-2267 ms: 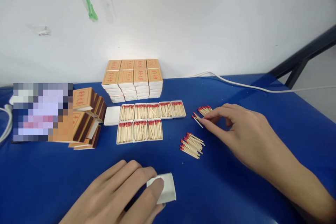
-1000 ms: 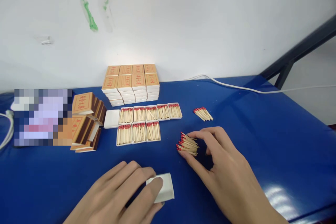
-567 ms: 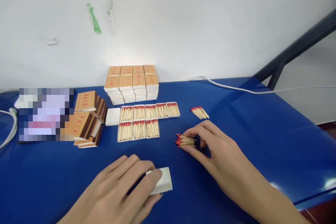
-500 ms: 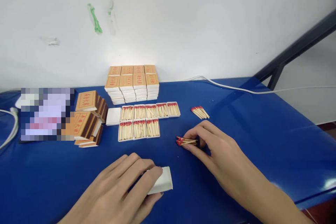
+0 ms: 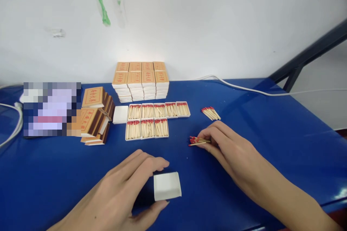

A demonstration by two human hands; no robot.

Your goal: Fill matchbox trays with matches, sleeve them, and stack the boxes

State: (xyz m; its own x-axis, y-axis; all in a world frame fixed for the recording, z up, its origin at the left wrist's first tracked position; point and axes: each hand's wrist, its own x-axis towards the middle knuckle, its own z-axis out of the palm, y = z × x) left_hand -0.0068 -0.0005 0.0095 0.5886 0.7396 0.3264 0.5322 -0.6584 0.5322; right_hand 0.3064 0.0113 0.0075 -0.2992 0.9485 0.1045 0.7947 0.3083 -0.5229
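A white matchbox tray [image 5: 167, 186], with no matches in it, lies on the blue table in front of me. My left hand [image 5: 127, 184] is spread around its left end: the thumb is at the near edge, perhaps touching it, and the index finger is lifted off beyond the far edge. Between the thumb and fingers of my right hand [image 5: 230, 151] is a bunch of red-headed matches [image 5: 199, 140], close to the table top. Just beyond that hand lies a small loose pile of matches [image 5: 210, 113].
Two rows of match-filled trays [image 5: 148, 129] stand mid-table, with a white tray [image 5: 120, 114] at their left. Behind them is a block of stacked matchboxes [image 5: 141, 79]. More matchbox covers [image 5: 93, 97] are piled left, near a pixelated device [image 5: 54, 108]. A white cable [image 5: 244, 88] runs along the wall.
My left hand has opened and drawn back from the white tray, which now shows fully. The matches in my right hand have fanned out slightly. The whole view has shifted a little.
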